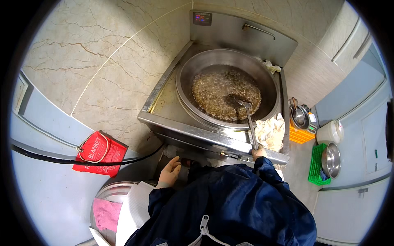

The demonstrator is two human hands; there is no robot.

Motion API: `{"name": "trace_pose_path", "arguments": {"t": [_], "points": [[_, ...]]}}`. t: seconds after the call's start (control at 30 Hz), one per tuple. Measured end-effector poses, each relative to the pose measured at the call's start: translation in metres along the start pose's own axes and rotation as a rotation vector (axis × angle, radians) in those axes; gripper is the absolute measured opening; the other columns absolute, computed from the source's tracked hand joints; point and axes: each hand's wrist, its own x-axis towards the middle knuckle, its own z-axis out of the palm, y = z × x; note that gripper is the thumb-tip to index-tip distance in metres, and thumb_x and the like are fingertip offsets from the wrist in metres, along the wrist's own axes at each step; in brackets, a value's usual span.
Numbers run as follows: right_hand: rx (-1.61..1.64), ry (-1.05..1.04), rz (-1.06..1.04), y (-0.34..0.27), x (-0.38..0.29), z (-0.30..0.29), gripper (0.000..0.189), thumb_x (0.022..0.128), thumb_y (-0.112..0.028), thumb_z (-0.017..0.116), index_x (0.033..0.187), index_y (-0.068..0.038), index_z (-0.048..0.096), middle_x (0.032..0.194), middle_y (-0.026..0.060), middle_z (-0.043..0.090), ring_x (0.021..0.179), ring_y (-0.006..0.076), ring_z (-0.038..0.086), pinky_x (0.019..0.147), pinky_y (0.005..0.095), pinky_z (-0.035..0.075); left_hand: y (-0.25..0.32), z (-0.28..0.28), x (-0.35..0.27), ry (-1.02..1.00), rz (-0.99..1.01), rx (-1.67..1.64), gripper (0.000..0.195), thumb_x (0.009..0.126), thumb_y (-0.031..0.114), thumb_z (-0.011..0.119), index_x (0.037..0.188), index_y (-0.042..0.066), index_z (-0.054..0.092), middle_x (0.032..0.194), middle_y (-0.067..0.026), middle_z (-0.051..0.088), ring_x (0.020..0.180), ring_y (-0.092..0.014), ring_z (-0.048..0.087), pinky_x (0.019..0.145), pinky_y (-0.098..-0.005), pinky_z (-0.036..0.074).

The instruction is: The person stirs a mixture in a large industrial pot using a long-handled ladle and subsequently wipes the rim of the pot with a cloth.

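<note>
A large round steel wok (226,58) is set in a steel cooking range (184,127) and holds bubbling brownish liquid (224,89) with many small pieces in it. My right hand (259,152), at the range's front edge, is closed on the handle of a long metal spatula or ladle (251,123); its head is partly sunk in the liquid. Crumpled cream-coloured cloth or paper (271,132) lies beside that handle. My left hand (170,172) hangs in front of the range, fingers apart, holding nothing.
A red fire blanket pouch (101,153) hangs at left behind a black hose (40,156). Below it, a pink cloth (107,214) lies on a round metal lid or container. At right stand an orange crate (300,134) with strainers and a scale, a green basket (315,166) and a steel bowl (331,160).
</note>
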Motion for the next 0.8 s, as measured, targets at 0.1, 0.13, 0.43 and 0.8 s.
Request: {"name": "trace_pose_path", "arguments": {"t": [0.1, 0.13, 0.43, 0.8], "points": [[0.011, -0.022, 0.056, -0.001, -0.001, -0.003, 0.043, 0.075, -0.03, 0.061, 0.105, 0.0, 0.059, 0.095, 0.0238, 0.065, 0.093, 0.0357, 0.063, 0.082, 0.0406, 0.049, 0.014, 0.003, -0.003, 0.0, -0.076, -0.009, 0.045, 0.089, 0.008, 0.054, 0.133, 0.007, 0.045, 0.115, -0.0102, 0.059, 0.096, -0.012, 0.057, 0.079, -0.0222, 0.045], [0.006, -0.022, 0.056, -0.003, -0.003, -0.003, 0.043, 0.075, -0.03, 0.061, 0.105, 0.0, 0.059, 0.095, 0.0239, 0.065, 0.093, 0.0357, 0.063, 0.082, 0.0406, 0.049, 0.017, 0.003, -0.005, 0.003, -0.108, -0.007, 0.045, 0.089, 0.008, 0.054, 0.133, 0.007, 0.045, 0.115, -0.0098, 0.059, 0.096, -0.012, 0.057, 0.078, -0.0221, 0.045], [-0.097, 0.065, -0.052, 0.006, 0.003, 0.004, 0.037, 0.074, -0.024, 0.057, 0.102, -0.001, 0.057, 0.07, 0.0198, 0.064, 0.061, 0.0296, 0.065, 0.058, 0.0376, 0.053, -0.001, 0.001, 0.001, 0.005, 0.016, 0.026, 0.045, 0.089, 0.008, 0.054, 0.133, 0.006, 0.045, 0.114, -0.0104, 0.06, 0.098, -0.013, 0.057, 0.083, -0.0236, 0.045], [-0.009, 0.011, -0.021, 0.006, 0.005, 0.005, 0.045, 0.074, -0.022, 0.06, 0.114, -0.002, 0.054, 0.077, 0.0172, 0.066, 0.053, 0.0256, 0.064, 0.055, 0.0363, 0.053, 0.002, -0.001, -0.001, -0.004, -0.056, -0.017, 0.046, 0.09, 0.008, 0.054, 0.134, 0.007, 0.044, 0.116, -0.011, 0.058, 0.098, -0.013, 0.056, 0.081, -0.0222, 0.044]]}}
